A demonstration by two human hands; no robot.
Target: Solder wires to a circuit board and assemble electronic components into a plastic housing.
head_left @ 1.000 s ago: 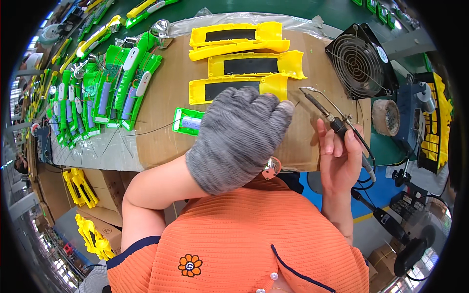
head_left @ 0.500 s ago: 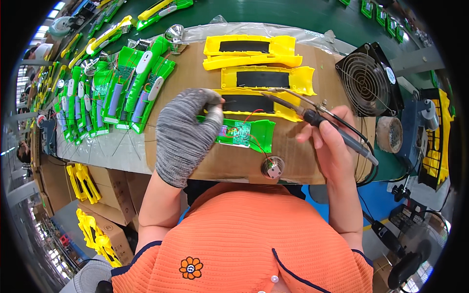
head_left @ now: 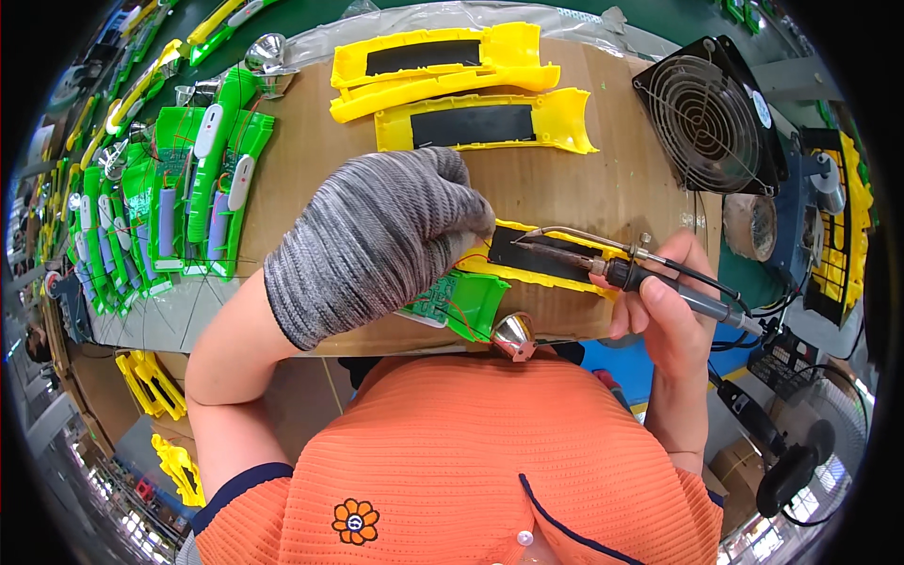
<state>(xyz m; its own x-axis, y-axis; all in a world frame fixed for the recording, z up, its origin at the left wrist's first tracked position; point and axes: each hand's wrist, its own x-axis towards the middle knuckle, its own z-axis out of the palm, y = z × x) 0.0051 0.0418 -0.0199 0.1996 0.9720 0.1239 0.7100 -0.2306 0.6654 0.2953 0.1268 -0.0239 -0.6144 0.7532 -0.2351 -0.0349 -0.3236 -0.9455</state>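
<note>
My left hand, in a grey striped knit glove, is closed in a pinch at the left end of a yellow half-shell with a black pad. What its fingertips hold is hidden. In my bare right hand is a soldering iron with a thin metal feed tube along it; its tip lies over the black pad. Partly covered by the glove, a green half-shell carries a circuit board and red wires. A shiny reflector cup sits tilted beside it at the table's front edge.
Two more yellow shells with pads lie farther back on the cardboard. A square black fan and a tape roll stand at right. Several green assemblies with batteries crowd the left, with reflector cups behind them.
Both hands have shifted right and nearer. The padded yellow shell has come nearer and turned at an angle, overlapping the green shell's area. The reflector cup has tipped over.
</note>
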